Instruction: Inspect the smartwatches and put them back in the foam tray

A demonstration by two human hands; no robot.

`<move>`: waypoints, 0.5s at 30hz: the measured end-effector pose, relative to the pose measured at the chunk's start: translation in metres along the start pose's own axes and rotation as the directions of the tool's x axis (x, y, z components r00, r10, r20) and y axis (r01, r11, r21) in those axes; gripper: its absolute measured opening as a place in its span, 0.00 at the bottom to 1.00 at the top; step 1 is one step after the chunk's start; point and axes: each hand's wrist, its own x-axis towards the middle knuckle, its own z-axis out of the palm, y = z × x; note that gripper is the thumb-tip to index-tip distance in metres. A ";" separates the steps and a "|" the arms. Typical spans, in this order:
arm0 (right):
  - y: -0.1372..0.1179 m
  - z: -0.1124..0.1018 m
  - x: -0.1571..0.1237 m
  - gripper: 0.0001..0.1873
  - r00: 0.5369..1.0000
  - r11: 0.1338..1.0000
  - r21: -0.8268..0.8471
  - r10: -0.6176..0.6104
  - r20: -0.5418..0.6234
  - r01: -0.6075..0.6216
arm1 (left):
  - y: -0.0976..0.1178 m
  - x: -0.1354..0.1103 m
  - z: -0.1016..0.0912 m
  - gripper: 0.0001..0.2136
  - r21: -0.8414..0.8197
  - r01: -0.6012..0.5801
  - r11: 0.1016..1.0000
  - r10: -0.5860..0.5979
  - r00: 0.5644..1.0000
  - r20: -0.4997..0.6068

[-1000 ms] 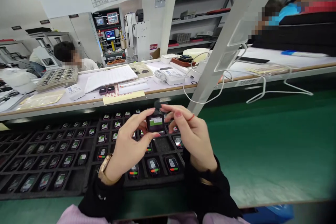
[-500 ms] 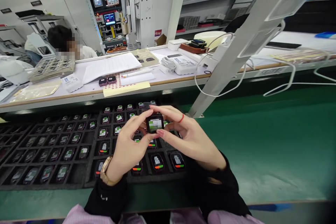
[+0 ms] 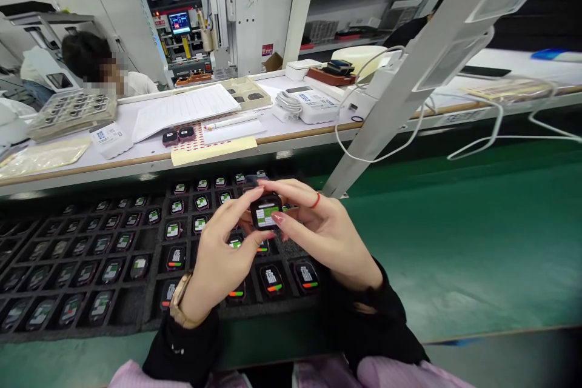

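- A small square smartwatch (image 3: 262, 213) with a black case and lit green-and-white screen is held above a black foam compartment tray (image 3: 288, 288), apparently faced toward the wearer for easy viewing.
- The left hand (image 3: 226, 250) curls part-closed, index finger and thumb pinching the smartwatch's upper and lower edges, presumably to leave the screen uncovered.
- The right hand (image 3: 330, 231) is half-curled, index fingertip at the top edge, thumb over the screen; I cannot tell whether it grips.
- Separate cells likely protect the other dark-cased watches (image 3: 271, 279).
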 end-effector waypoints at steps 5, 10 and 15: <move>-0.002 -0.003 0.001 0.22 1.000 1.000 -0.014 -0.008 -0.015 0.007 | 0.003 0.002 0.000 0.32 -0.002 -0.012 1.000 0.012 1.000 -0.012; -0.005 -0.005 0.005 0.15 0.994 0.998 -0.035 0.045 -0.099 -0.049 | -0.001 0.002 -0.003 0.29 0.017 0.018 1.000 -0.018 0.999 -0.033; -0.002 -0.005 0.010 0.11 0.970 0.998 0.050 0.050 -0.237 -0.040 | -0.001 -0.002 -0.008 0.27 0.130 0.160 0.978 -0.142 0.980 -0.143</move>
